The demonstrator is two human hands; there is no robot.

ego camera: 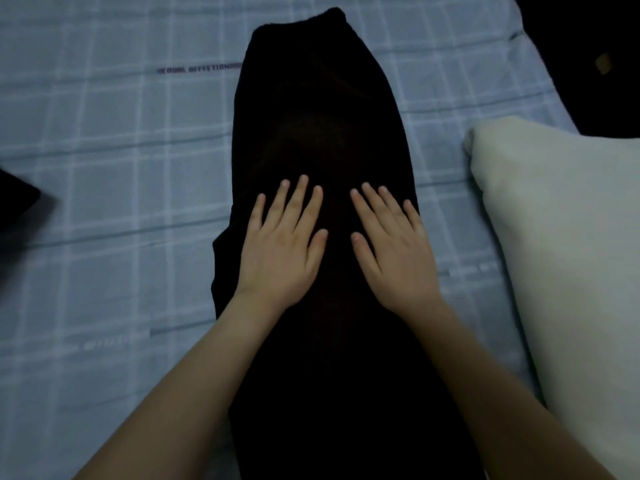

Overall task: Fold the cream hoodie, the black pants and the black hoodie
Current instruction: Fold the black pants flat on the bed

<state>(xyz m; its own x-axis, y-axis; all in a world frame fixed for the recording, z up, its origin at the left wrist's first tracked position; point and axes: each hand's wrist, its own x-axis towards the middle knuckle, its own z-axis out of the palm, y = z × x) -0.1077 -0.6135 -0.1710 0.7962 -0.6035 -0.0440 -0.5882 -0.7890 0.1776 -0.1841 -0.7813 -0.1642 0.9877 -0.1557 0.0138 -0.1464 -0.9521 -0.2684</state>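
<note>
A long black garment (pixel 322 109), narrow like folded pants, lies lengthwise down the middle of the bed, running from the far end to the near edge. My left hand (pixel 284 247) and my right hand (pixel 391 251) both rest flat on its middle, palms down, fingers straight and spread, side by side with a small gap between them. A cream garment (pixel 561 244) lies in a thick pile at the right, apart from the black one. A piece of another black item (pixel 17 199) shows at the left edge.
The bed is covered by a pale blue checked sheet (pixel 114 161) with printed lettering. The bed's edge and a dark floor (pixel 595 57) show at the top right.
</note>
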